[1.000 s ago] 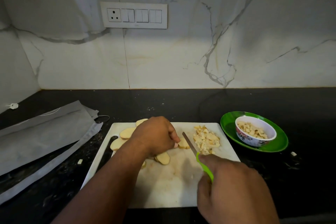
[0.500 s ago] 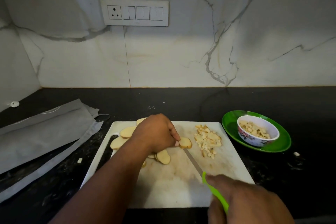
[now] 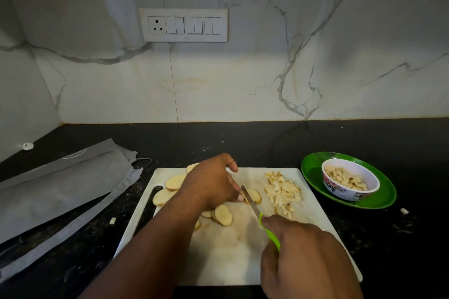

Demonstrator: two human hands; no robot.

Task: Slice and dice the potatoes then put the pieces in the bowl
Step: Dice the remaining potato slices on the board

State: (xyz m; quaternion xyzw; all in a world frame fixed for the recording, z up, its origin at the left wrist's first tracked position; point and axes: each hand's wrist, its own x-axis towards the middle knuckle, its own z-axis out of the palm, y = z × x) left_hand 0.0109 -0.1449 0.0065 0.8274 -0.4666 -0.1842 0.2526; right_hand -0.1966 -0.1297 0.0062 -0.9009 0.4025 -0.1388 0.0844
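On the white cutting board (image 3: 226, 257) my left hand (image 3: 213, 182) holds down a potato slice (image 3: 254, 195) with curled fingertips. My right hand (image 3: 306, 255) grips the green handle of a small knife (image 3: 250, 204), whose blade lies across that slice. Several more potato slices (image 3: 170, 189) lie left of and under my left hand, and one (image 3: 223, 215) sits nearer me. A heap of diced potato (image 3: 283, 190) sits at the board's right side. The patterned bowl (image 3: 349, 195), partly filled with dice, stands on a green plate (image 3: 313, 172) to the right.
A grey folded cloth or bag (image 3: 56, 192) lies on the black counter at the left. Stray potato bits (image 3: 404, 210) lie on the counter right of the plate and left of the board. A marble wall with a switch panel (image 3: 183, 25) stands behind.
The knife was drawn back toward me half a second ago and has now come forward again, its blade set onto the slice under my left fingertips. My left hand stayed in place.
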